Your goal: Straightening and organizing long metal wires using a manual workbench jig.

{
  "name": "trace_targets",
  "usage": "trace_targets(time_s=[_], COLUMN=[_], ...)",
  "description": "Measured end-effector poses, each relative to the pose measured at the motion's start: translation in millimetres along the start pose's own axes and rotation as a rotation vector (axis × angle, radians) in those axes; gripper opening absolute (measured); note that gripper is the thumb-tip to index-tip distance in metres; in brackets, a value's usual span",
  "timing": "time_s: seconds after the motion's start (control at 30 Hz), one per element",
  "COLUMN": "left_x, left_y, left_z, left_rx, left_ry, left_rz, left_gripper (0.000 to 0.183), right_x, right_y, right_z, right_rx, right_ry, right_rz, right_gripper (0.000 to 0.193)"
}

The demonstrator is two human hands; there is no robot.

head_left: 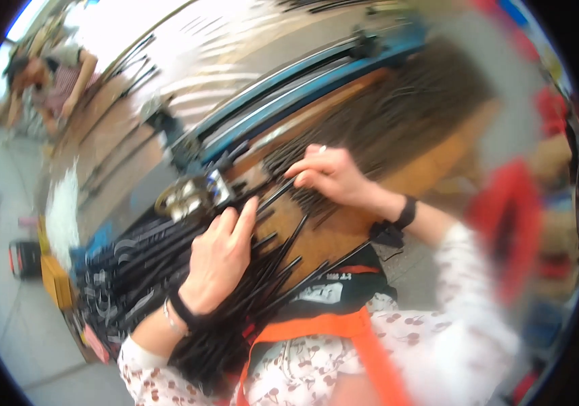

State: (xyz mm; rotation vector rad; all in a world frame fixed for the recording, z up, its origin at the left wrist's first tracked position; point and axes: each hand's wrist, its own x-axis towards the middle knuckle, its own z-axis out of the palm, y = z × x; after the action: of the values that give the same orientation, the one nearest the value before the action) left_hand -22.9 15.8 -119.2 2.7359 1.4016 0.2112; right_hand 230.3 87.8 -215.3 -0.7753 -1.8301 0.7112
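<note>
My right hand (333,177) pinches one end of a thin black rod (277,195) between thumb and fingers. The rod slants down to the fingertips of my left hand (220,258), which bend over its other side. My left thumb and the rod's far end are hidden beneath that hand. Just beyond the left fingertips sits a small machine fixture (191,196) with metal round parts. Loose black rods (289,260) lie below and between my hands, close to my lap.
A blue metal rail (303,88) runs across the bench behind my hands. Many thin dark rods (404,101) are piled to the right on the wooden top. Black tubes (147,264) are heaped at left. Another person (56,81) sits at the far left. A blurred red thing (506,223) stands right.
</note>
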Motion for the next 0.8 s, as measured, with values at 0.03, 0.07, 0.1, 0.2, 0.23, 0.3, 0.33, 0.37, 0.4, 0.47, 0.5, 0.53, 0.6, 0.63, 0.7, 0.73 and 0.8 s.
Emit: trace_targets(time_s=[0.03,0.07,0.1,0.2,0.23,0.3,0.33,0.37,0.4,0.47,0.5,0.53,0.6,0.63,0.7,0.73,0.8], left_x=[8.1,14.6,20.3,39.9,53.2,81.2,91.5,106.9,120.6,134.5,141.5,156.4,183.4,193.5,203.7,202.9,206.1], left_y=[7.2,12.5,15.5,29.8,38.0,45.5,44.6,42.7,41.3,26.9,23.1,23.0,38.8,46.9,40.9,39.7,43.2], left_z=[-1.3,-3.2,-7.6,-23.2,-31.5,-37.9,-46.6,-52.5,-62.8,-78.4,-79.2,-78.8,-70.9,-67.9,-60.9,-58.9,-54.1], left_rx=[0.018,0.031,0.042,0.061,0.062,0.059,0.083,0.097,0.070,0.092,0.106,0.095,0.059,0.030,0.041,0.055,0.070], left_ry=[-0.008,-0.024,-0.041,-0.082,-0.146,-0.199,-0.093,0.012,0.055,0.105,0.113,0.090,0.065,0.033,0.087,0.059,0.019], left_rz=[0.009,0.020,0.022,0.059,0.046,0.049,0.117,0.202,0.225,0.218,0.220,0.269,0.301,0.323,0.273,0.261,0.247], left_gripper=[0.054,0.051,0.048,0.045,0.043,0.041,0.038,0.036,0.034,0.033,0.032,0.030,0.030,0.029,0.032,0.033,0.033], right_x=[-6.6,-7.1,-4.2,1.1,2.5,11.1,23.3,32.9,32.5,17.8,18.9,30.0,53.4,54.3,22.0,25.0,40.8], right_y=[3.6,-0.1,4.3,-10.4,-12.1,-9.6,-14.8,-14.1,8.9,41.7,45.9,36.3,20.8,49.3,84.3,76.4,63.1], right_z=[-6.2,-15.0,-21.8,-46.8,-50.3,-69.1,-84.0,-103.7,-128.1,-163.4,-173.0,-183.3,-203.2,-216.9,-258.8,-251.7,-234.8], right_rx=[0.015,-0.017,-0.054,-0.251,-0.298,-0.359,-0.359,-0.375,-0.499,-0.541,-0.561,-0.574,-0.509,-0.464,-0.804,-0.779,-0.590], right_ry=[0.041,0.030,0.015,-0.009,0.018,0.033,0.058,0.085,0.142,0.233,0.264,0.269,0.160,0.292,0.402,0.530,0.429], right_rz=[0.014,-0.068,-0.193,-0.417,-0.484,-0.539,-0.582,-0.614,-0.475,-0.176,-0.153,-0.157,-0.427,-0.486,-0.140,-0.185,-0.367], right_gripper=[0.014,0.017,0.027,0.043,0.046,0.046,0.048,0.051,0.057,0.063,0.065,0.065,0.056,0.046,0.042,0.044,0.039])
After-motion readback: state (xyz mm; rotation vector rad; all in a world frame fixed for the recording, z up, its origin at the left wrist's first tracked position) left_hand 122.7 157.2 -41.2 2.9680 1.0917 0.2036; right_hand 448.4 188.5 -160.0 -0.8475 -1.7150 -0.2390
